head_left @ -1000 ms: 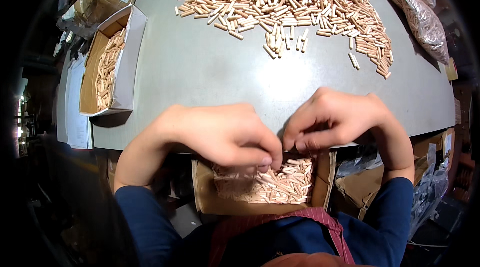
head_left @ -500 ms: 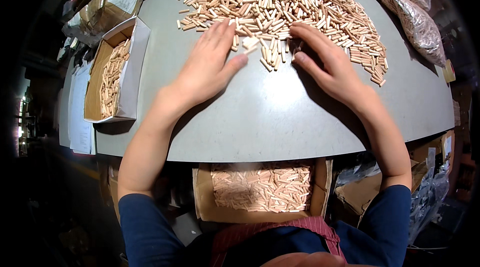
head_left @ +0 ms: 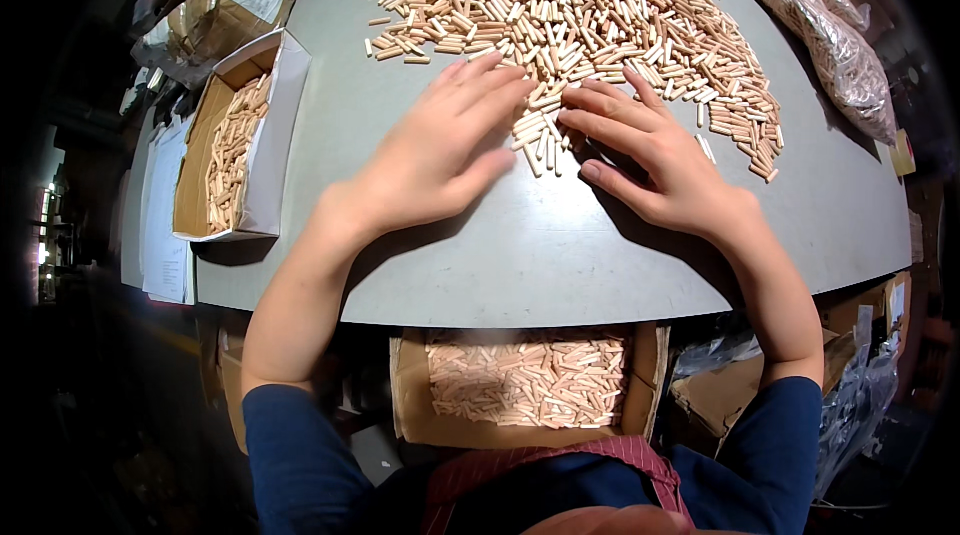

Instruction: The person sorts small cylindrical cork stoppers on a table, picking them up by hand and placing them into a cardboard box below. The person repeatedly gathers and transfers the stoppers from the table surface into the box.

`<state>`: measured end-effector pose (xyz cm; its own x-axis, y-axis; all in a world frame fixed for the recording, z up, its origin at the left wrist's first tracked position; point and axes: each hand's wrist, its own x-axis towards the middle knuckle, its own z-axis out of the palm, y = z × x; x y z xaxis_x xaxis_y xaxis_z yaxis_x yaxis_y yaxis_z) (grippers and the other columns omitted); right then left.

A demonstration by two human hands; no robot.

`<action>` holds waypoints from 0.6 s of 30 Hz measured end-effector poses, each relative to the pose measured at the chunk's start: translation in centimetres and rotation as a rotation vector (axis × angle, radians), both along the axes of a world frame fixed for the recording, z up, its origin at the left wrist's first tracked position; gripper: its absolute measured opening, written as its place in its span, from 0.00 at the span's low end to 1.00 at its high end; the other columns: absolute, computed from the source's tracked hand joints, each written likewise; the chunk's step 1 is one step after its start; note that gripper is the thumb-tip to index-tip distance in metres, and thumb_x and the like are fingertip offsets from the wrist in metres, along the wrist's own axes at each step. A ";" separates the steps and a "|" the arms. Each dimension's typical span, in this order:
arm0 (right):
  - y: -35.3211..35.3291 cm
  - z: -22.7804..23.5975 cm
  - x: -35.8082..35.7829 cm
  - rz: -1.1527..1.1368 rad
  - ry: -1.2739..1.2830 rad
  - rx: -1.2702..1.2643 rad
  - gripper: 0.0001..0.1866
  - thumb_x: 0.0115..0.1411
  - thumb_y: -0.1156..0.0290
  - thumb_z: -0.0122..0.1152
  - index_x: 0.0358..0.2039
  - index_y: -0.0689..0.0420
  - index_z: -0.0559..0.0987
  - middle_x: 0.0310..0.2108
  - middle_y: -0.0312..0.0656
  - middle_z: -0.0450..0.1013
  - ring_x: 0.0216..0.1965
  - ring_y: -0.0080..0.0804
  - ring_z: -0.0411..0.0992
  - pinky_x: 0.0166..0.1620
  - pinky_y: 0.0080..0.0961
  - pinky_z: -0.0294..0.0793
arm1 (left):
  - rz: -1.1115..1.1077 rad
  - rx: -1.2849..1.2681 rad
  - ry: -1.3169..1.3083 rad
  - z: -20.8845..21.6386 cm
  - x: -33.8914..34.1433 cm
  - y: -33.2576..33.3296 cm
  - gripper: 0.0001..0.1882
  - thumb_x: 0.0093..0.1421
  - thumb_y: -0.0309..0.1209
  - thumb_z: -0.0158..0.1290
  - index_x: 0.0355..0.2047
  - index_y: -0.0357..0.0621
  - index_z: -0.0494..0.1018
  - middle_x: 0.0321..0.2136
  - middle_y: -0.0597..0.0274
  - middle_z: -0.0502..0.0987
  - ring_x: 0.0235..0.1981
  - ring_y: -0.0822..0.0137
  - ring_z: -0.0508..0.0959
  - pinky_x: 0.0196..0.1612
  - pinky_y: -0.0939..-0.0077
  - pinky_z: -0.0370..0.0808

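A wide heap of short wooden dowels [head_left: 600, 5] lies on the far half of the grey table [head_left: 480, 265]. My left hand [head_left: 440, 140] is at the heap's near edge, fingers stretched and a little blurred, palm down. To its right, my right hand [head_left: 640, 145] has its fingers spread and slightly bent over the edge of the dowels. Between both hands a small bunch of dowels [head_left: 540, 145] sticks out toward me. Neither hand visibly grips a dowel; what lies under the fingers is partly hidden.
A white cardboard box [head_left: 285, 135] holding dowels stands on the left, beside papers [head_left: 165, 225]. Below the table's front edge sits an open carton [head_left: 450, 430] full of dowels. At right lies a clear plastic bag [head_left: 820, 35] of dowels. More cartons [head_left: 235, 10] are stacked far left.
Both hands have drawn nearer to each other and slightly toward me. The small bunch between them has shifted a little toward me, with more loose dowels beside it.
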<state>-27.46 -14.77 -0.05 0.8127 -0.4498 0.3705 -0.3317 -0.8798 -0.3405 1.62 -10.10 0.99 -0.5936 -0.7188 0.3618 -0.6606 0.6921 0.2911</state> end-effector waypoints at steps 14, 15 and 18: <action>-4.1 -2.0 -2.4 -0.455 -0.136 -0.001 0.30 0.74 0.56 0.53 0.69 0.63 0.68 0.71 0.57 0.62 0.72 0.53 0.60 0.75 0.43 0.55 | 0.341 0.035 -0.212 -2.4 0.5 -1.0 0.46 0.73 0.60 0.43 0.76 0.34 0.50 0.76 0.41 0.53 0.77 0.42 0.51 0.77 0.52 0.47; -4.3 -2.3 -2.3 -0.505 -0.095 -0.009 0.32 0.75 0.53 0.51 0.69 0.64 0.66 0.72 0.58 0.61 0.73 0.54 0.58 0.75 0.44 0.54 | 0.304 0.037 -0.222 -2.1 0.5 -1.0 0.46 0.73 0.59 0.44 0.76 0.35 0.50 0.75 0.42 0.54 0.77 0.43 0.52 0.77 0.52 0.47; -3.4 -2.0 -1.5 -0.400 0.065 -0.048 0.40 0.74 0.45 0.50 0.71 0.66 0.62 0.73 0.60 0.57 0.75 0.56 0.53 0.77 0.43 0.49 | 0.197 0.050 -0.245 -1.6 0.4 -0.7 0.46 0.72 0.58 0.47 0.76 0.36 0.51 0.75 0.42 0.55 0.77 0.45 0.53 0.77 0.51 0.48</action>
<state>-29.01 -18.16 -2.05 0.5997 -0.7182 0.3528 -0.6701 -0.6918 -0.2692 2.03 -10.76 -0.58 -0.5063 -0.8420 0.1864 -0.8352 0.5326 0.1370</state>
